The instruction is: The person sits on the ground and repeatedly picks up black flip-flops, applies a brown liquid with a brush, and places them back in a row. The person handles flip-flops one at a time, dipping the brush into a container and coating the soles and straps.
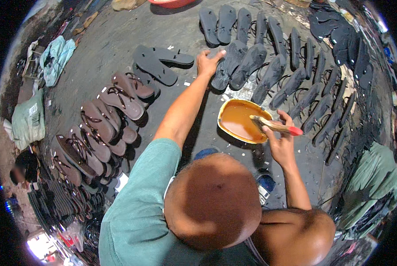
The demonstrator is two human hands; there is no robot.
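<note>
My left hand (208, 63) grips the near left edge of a black sandal sole (229, 64), its thumb and fingers curled at the rim. This sole looks wet and shiny. My right hand (280, 139) is closed around a brush (274, 126) with a worn wooden handle and a red end. The brush tip lies over a yellow-rimmed container (220, 128) of orange-brown liquid; I cannot tell whether it touches the liquid. Just right of the held sole lies another black sole (249, 66).
Rows of black sandals (311, 106) curve along the right. Brown sandals (96, 119) with straps stand in rows at the left. Loose dark grey soles (156, 64) lie left of my left hand. A red basin (172, 3) sits at the far edge, a green sack (371, 186) at the right.
</note>
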